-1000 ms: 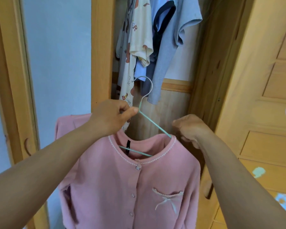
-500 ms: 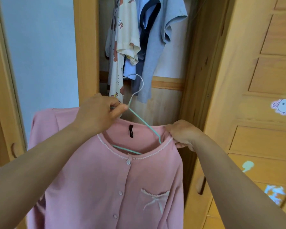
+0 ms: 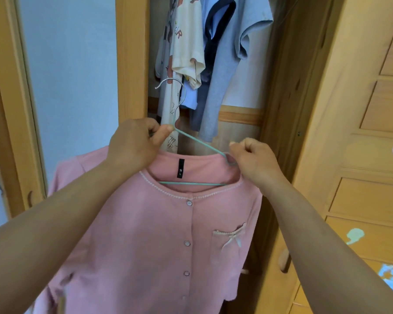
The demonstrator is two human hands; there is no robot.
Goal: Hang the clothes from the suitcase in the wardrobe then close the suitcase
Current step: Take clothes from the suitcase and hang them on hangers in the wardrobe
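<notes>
You faced a pale blue wall [image 3: 70, 71] that filled the left of the view, framed by honey-coloured wooden trim [image 3: 14, 105] running up the left edge. A second wooden upright [image 3: 132, 55] stood between that wall and a dim recess, whose back was pale above and wood-panelled [image 3: 234, 132] below a horizontal rail. To your right a panelled wooden door [image 3: 359, 123] stood open, angled toward you, with cartoon stickers [image 3: 355, 236] near its right edge and a rounded wooden knob [image 3: 284, 260] low on its inner edge. Soft, even daylight lay over everything.
</notes>
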